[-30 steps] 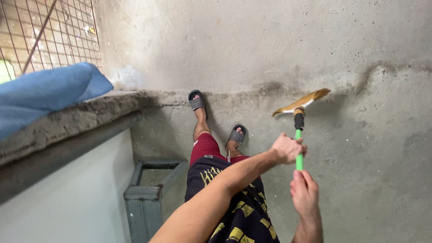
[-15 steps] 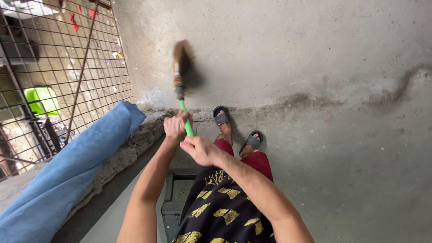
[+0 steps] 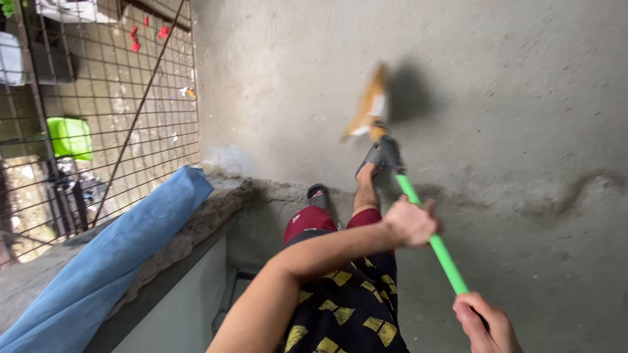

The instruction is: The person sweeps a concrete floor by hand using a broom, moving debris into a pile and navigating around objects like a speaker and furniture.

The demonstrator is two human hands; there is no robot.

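Observation:
A broom with a green handle [image 3: 435,245] and a blurred straw-coloured head [image 3: 368,108] sweeps over the grey concrete surface [image 3: 510,98]. My left hand [image 3: 411,222] grips the handle at its middle. My right hand [image 3: 487,323] grips the handle's near end at the bottom edge of the view. Below the hands are my red shorts and black shirt with a yellow pattern. One foot in a grey sandal [image 3: 318,193] stands on the concrete, and the other sandalled foot [image 3: 371,162] is raised close to the broom head.
A blue cloth [image 3: 124,261] lies along a rough concrete ledge [image 3: 203,219] on the left. Behind it stands a wire mesh fence [image 3: 118,98], with a green object [image 3: 70,137] beyond it. A dark stain [image 3: 569,196] runs across the concrete on the right.
The broom swung from the left, near the fence corner, over to the right. My hands moved apart along the handle, and one foot lifted off the concrete.

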